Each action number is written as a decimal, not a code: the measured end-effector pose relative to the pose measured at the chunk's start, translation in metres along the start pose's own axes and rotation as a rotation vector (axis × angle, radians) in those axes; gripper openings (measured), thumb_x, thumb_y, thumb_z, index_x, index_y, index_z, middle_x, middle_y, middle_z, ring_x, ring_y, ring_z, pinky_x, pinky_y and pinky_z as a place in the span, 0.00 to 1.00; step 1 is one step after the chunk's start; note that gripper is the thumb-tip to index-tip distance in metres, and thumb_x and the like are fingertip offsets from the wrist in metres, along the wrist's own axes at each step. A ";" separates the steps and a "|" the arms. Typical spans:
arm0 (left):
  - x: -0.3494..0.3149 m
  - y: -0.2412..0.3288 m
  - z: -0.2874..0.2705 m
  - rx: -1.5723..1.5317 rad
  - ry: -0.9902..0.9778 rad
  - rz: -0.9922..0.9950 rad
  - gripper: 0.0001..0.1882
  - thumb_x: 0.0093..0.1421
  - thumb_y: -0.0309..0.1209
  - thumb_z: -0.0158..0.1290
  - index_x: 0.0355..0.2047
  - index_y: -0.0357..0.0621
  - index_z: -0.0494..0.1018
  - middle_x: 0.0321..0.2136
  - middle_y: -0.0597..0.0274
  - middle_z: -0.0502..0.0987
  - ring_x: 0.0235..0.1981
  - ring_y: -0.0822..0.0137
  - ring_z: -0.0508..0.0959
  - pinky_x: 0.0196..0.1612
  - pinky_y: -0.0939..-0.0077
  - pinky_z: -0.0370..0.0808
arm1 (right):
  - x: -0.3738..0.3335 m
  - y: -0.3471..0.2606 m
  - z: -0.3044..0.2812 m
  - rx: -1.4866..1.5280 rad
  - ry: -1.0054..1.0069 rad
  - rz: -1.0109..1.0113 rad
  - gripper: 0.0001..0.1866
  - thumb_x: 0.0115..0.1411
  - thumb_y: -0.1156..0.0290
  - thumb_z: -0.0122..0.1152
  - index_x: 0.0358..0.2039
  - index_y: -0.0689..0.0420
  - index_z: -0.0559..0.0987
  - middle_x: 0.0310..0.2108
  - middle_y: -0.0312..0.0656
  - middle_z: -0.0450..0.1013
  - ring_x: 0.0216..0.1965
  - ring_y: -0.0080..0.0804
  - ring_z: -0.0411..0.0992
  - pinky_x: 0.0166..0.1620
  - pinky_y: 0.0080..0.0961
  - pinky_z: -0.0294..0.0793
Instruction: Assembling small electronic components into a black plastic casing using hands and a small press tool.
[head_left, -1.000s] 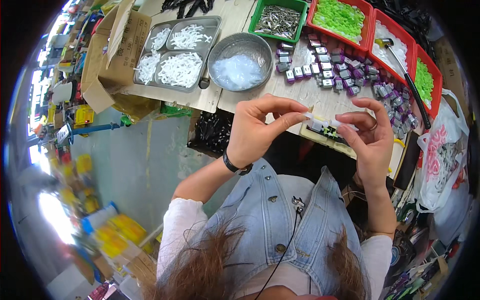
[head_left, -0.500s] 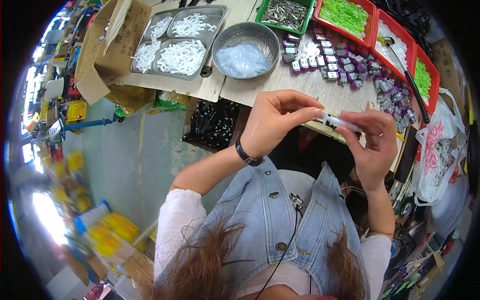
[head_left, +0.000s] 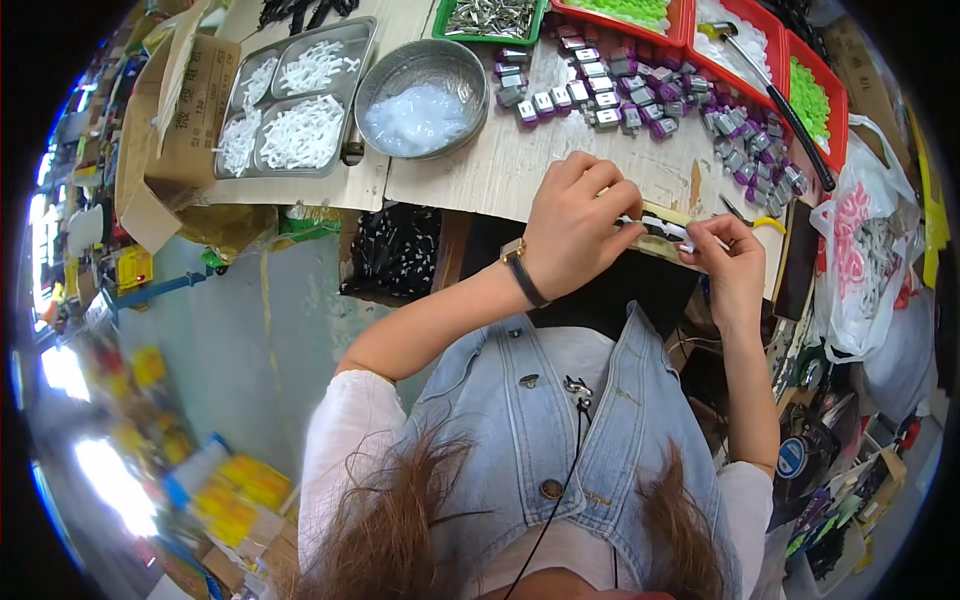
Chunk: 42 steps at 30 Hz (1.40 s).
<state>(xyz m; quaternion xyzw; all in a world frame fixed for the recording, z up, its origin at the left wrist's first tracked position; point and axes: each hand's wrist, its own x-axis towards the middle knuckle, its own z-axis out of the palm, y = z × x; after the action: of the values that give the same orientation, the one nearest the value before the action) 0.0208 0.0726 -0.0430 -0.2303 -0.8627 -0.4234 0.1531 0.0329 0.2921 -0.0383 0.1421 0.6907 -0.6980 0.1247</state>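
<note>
Denim vest (head_left: 490, 425): light blue, metal buttons (head_left: 551, 489)
Shirt sleeves (head_left: 355, 430): white
Wristwatch (head_left: 517, 264): black strap (head_left: 528, 281), gold-toned case (head_left: 512, 248)
Cord (head_left: 567, 485): thin, black, silver clip (head_left: 577, 386)

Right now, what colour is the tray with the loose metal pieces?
Green; the tray shows best in the head view, partly cut off on top.

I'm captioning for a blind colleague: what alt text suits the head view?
A right hand pinches a small white part at the edge of a pale workbench, left hand beside it. Beyond sit purple-and-silver blocks, a metal bowl, a divided tray of white pieces and red bins.
</note>
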 end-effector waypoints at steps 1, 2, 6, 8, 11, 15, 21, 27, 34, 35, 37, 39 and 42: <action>0.001 0.000 0.002 0.011 -0.021 -0.017 0.13 0.41 0.28 0.66 0.25 0.46 0.72 0.28 0.63 0.72 0.37 0.57 0.70 0.41 0.66 0.67 | 0.001 0.000 0.001 0.007 0.001 0.010 0.06 0.58 0.76 0.64 0.29 0.64 0.75 0.28 0.38 0.74 0.28 0.22 0.75 0.34 0.18 0.81; 0.001 0.000 0.002 0.013 -0.038 -0.045 0.13 0.41 0.29 0.66 0.25 0.47 0.72 0.28 0.63 0.72 0.37 0.57 0.70 0.41 0.66 0.67 | 0.001 0.000 0.001 0.013 0.002 0.020 0.06 0.58 0.76 0.64 0.28 0.64 0.75 0.28 0.38 0.74 0.28 0.22 0.75 0.34 0.18 0.81; 0.003 0.001 0.003 0.029 -0.066 -0.116 0.14 0.42 0.29 0.65 0.28 0.47 0.72 0.29 0.64 0.72 0.38 0.57 0.70 0.42 0.66 0.67 | 0.002 0.000 0.005 -0.025 0.006 -0.005 0.06 0.58 0.77 0.64 0.27 0.63 0.75 0.27 0.38 0.74 0.27 0.22 0.75 0.33 0.17 0.81; 0.003 0.000 0.004 0.051 -0.055 -0.069 0.14 0.43 0.29 0.65 0.30 0.47 0.74 0.31 0.65 0.74 0.40 0.58 0.71 0.44 0.66 0.67 | 0.003 -0.002 0.008 -0.036 0.023 -0.005 0.06 0.58 0.77 0.64 0.27 0.63 0.75 0.26 0.37 0.74 0.26 0.21 0.74 0.31 0.16 0.80; 0.002 -0.003 0.005 0.078 -0.073 0.087 0.14 0.44 0.28 0.63 0.34 0.47 0.77 0.33 0.66 0.76 0.42 0.59 0.73 0.46 0.66 0.68 | 0.002 0.004 0.011 -0.074 -0.029 -0.122 0.06 0.56 0.79 0.65 0.27 0.63 0.75 0.29 0.38 0.74 0.23 0.19 0.72 0.28 0.13 0.74; -0.005 -0.010 0.009 0.129 -0.122 0.200 0.14 0.46 0.27 0.61 0.36 0.47 0.79 0.35 0.66 0.78 0.44 0.62 0.75 0.48 0.66 0.68 | 0.000 0.017 0.008 -0.438 0.046 -0.491 0.06 0.52 0.81 0.67 0.32 0.64 0.79 0.36 0.40 0.73 0.28 0.19 0.72 0.30 0.14 0.70; -0.007 -0.002 0.006 0.203 -0.228 0.245 0.15 0.48 0.27 0.55 0.38 0.40 0.77 0.36 0.62 0.78 0.45 0.62 0.75 0.49 0.65 0.69 | 0.001 0.045 0.001 -0.570 0.107 -0.718 0.12 0.47 0.80 0.71 0.35 0.61 0.82 0.39 0.41 0.72 0.38 0.30 0.72 0.40 0.21 0.72; 0.003 -0.002 0.000 0.217 -0.239 0.322 0.14 0.51 0.26 0.54 0.38 0.33 0.74 0.35 0.57 0.76 0.42 0.61 0.76 0.47 0.66 0.71 | 0.053 -0.054 -0.023 -0.779 -0.037 -0.774 0.19 0.50 0.70 0.69 0.44 0.57 0.77 0.42 0.41 0.73 0.34 0.28 0.71 0.32 0.21 0.71; 0.010 -0.006 0.007 0.129 -0.228 0.313 0.13 0.51 0.27 0.57 0.37 0.36 0.73 0.32 0.59 0.76 0.39 0.62 0.76 0.46 0.68 0.71 | 0.355 -0.174 -0.103 -1.427 0.294 -0.966 0.14 0.53 0.76 0.55 0.41 0.53 0.80 0.38 0.51 0.76 0.43 0.49 0.74 0.46 0.39 0.73; 0.009 -0.003 0.005 0.094 -0.211 0.279 0.14 0.51 0.27 0.58 0.38 0.37 0.72 0.32 0.60 0.75 0.38 0.62 0.76 0.46 0.68 0.71 | 0.371 -0.179 -0.099 -1.554 0.351 -0.855 0.14 0.53 0.76 0.55 0.40 0.51 0.80 0.40 0.51 0.75 0.44 0.50 0.73 0.47 0.41 0.73; 0.005 -0.001 0.004 0.042 -0.173 0.217 0.19 0.50 0.28 0.60 0.42 0.39 0.71 0.32 0.60 0.75 0.38 0.62 0.75 0.46 0.66 0.71 | 0.398 -0.180 -0.091 -1.705 0.401 -0.642 0.13 0.53 0.74 0.57 0.40 0.47 0.79 0.43 0.51 0.74 0.46 0.51 0.72 0.47 0.46 0.73; 0.008 0.001 -0.004 0.019 -0.194 0.162 0.19 0.50 0.28 0.59 0.43 0.39 0.71 0.33 0.59 0.76 0.39 0.60 0.76 0.47 0.64 0.71 | 0.404 -0.181 -0.090 -1.792 0.424 -0.584 0.11 0.55 0.69 0.59 0.40 0.45 0.79 0.44 0.48 0.75 0.48 0.51 0.72 0.47 0.50 0.73; 0.018 -0.003 -0.009 0.016 -0.106 0.107 0.23 0.48 0.26 0.60 0.47 0.41 0.71 0.41 0.54 0.76 0.46 0.53 0.75 0.50 0.60 0.71 | 0.389 -0.185 -0.105 -1.514 0.327 -0.842 0.12 0.57 0.70 0.61 0.42 0.52 0.72 0.42 0.43 0.75 0.42 0.45 0.75 0.42 0.36 0.73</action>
<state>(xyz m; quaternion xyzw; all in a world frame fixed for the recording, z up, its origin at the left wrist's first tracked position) 0.0045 0.0682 -0.0313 -0.2969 -0.8594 -0.3950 0.1314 -0.3946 0.4083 -0.0111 -0.1466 0.9721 -0.0119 -0.1826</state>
